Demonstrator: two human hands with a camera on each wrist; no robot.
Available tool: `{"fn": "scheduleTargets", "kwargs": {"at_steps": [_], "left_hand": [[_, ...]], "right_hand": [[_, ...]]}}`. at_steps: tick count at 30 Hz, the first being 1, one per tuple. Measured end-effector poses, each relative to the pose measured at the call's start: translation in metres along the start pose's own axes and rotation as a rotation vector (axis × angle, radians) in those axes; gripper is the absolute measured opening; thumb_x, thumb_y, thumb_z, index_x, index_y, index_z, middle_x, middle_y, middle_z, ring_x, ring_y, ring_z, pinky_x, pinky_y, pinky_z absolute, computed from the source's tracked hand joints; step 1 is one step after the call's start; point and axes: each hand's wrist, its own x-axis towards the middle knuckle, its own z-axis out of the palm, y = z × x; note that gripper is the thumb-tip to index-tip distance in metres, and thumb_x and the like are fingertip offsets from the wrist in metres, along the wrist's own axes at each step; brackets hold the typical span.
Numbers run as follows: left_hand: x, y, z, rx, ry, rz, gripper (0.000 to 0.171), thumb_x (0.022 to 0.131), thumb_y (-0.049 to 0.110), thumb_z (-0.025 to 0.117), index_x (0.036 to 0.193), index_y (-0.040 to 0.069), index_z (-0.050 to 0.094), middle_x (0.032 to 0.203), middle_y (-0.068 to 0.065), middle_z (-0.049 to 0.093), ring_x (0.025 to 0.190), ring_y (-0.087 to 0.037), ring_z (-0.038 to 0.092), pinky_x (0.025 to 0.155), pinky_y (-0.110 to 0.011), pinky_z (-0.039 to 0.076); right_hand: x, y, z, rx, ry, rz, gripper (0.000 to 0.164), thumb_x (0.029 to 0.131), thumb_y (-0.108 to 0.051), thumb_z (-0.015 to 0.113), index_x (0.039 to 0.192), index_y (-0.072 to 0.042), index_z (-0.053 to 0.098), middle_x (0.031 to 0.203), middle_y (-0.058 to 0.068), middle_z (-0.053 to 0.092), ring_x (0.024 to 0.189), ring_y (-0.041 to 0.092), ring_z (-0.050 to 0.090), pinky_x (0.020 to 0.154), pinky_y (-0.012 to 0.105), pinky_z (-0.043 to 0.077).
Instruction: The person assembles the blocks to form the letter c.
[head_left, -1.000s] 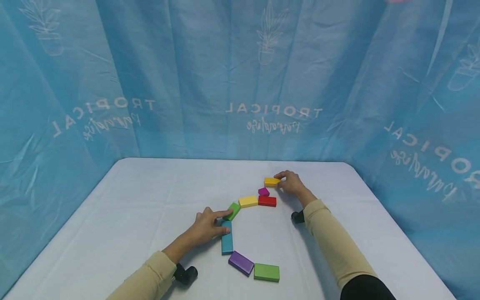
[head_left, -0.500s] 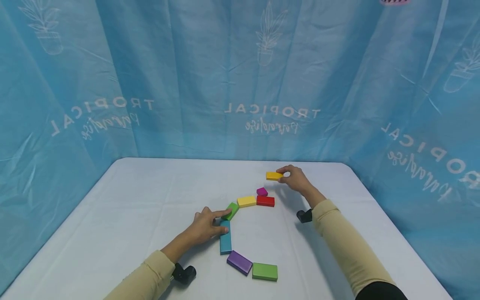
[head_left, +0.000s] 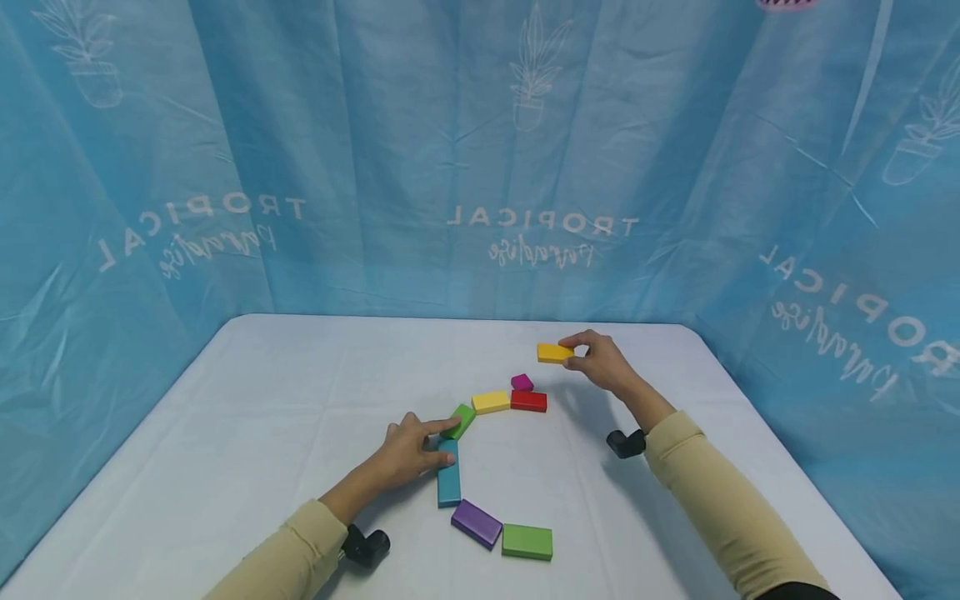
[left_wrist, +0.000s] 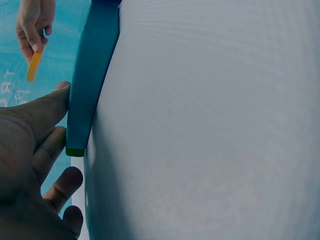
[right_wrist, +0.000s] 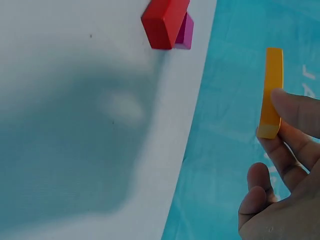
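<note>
In the head view, the right hand pinches an orange-yellow block between thumb and fingers, above the white table; the block's right end is partly covered by the fingertips, and the lower fingers are hidden behind the hand. Nearer the person from that pinch, and to its left, lie a magenta piece, a red block and a pale yellow block. The left hand is spread, forefinger on a small green block and thumb on a teal block, each partly covering what it touches. Nearer the person from the left thumb, and to its right, come a purple block and a light green block.

In the left wrist view, the thumb touches the teal block's side; only a green sliver shows at the block's lower end, and a dark bluish piece at its top is cut off. The palm leaves the frame at left.

In the right wrist view, the thumb lies on the orange-yellow block with fingers behind it, their tips partly hidden. Up and left of this grip, the red block is cropped and partly covers the magenta piece.
</note>
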Motion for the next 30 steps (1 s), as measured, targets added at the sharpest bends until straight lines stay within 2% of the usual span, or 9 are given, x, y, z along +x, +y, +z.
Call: {"fn": "scheduleTargets", "kwargs": {"at_steps": [6, 20, 30], "left_hand": [[0.000, 0.000, -0.001, 0.001, 0.001, 0.005, 0.058, 0.080, 0.032, 0.078, 0.134, 0.030, 0.059, 0.087, -0.006, 0.042, 0.082, -0.023, 0.032, 0.062, -0.034, 0.028], [0.000, -0.001, -0.001, 0.021, 0.005, 0.012, 0.058, 0.080, 0.033, 0.078, 0.134, 0.030, 0.059, 0.087, -0.006, 0.042, 0.081, -0.023, 0.032, 0.062, -0.034, 0.028], [0.000, 0.000, -0.001, 0.016, -0.002, -0.002, 0.058, 0.080, 0.033, 0.077, 0.135, 0.031, 0.058, 0.089, -0.007, 0.042, 0.082, -0.024, 0.033, 0.062, -0.034, 0.029]], "right_hand": [[-0.017, -0.004, -0.001, -0.005, 0.009, -0.029, 0.033, 0.088, -0.010, 0.068, 0.121, -0.011, 0.067, 0.122, 0.008, 0.054, 0.094, 0.028, 0.045, 0.072, 0.037, 0.043], [-0.059, -0.005, 0.005, 0.001, 0.025, -0.053, 0.033, 0.087, -0.011, 0.071, 0.119, -0.015, 0.068, 0.118, 0.008, 0.055, 0.101, 0.029, 0.042, 0.070, 0.034, 0.046], [-0.085, -0.006, 0.013, 0.003, 0.024, -0.136, 0.031, 0.085, -0.010, 0.072, 0.115, -0.016, 0.070, 0.115, 0.004, 0.060, 0.102, 0.033, 0.044, 0.070, 0.035, 0.044]]}}
